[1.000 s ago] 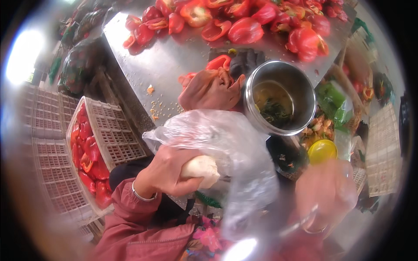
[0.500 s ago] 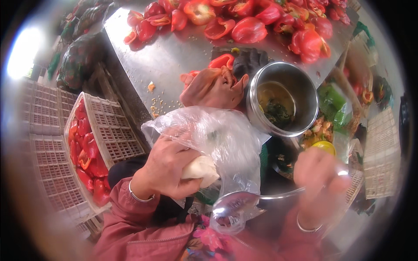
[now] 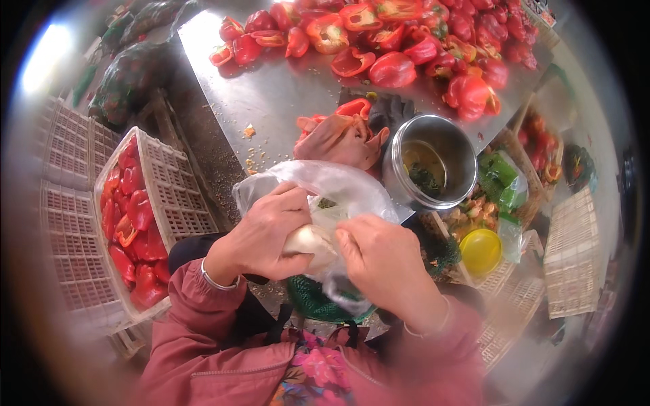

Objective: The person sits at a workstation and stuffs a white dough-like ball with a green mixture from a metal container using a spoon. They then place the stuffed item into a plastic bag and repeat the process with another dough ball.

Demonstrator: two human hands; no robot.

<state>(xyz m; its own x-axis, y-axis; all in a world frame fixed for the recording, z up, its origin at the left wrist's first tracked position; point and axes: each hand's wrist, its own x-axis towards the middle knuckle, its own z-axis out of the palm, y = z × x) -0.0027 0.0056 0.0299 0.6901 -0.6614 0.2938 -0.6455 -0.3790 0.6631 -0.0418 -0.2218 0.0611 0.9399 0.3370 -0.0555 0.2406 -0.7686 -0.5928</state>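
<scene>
My left hand (image 3: 267,233) is closed around a pale, bun-like piece of food (image 3: 310,245). A clear plastic bag (image 3: 352,181) lies open against it, with something greenish inside. Close by, my right hand (image 3: 382,264) has its fingers drawn together at the bun's right side and the bag. What those fingers grip is hidden, and the spoon cannot be made out. Beyond the bag, a steel pot (image 3: 466,183) holds broth with dark greens. Left of the pot lie an orange-brown rubber glove (image 3: 342,141) and a dark glove (image 3: 393,109).
Halved red peppers (image 3: 393,70) cover the far part of the metal table (image 3: 261,108). At left stands a plastic crate (image 3: 179,196) of red peppers. A yellow bowl-shaped thing (image 3: 481,252) and a green package (image 3: 504,181) are at right, near scraps.
My right hand has moved left from the side to the bun and bag. The spoon it held has gone from clear sight. My left hand keeps its hold on the bun.
</scene>
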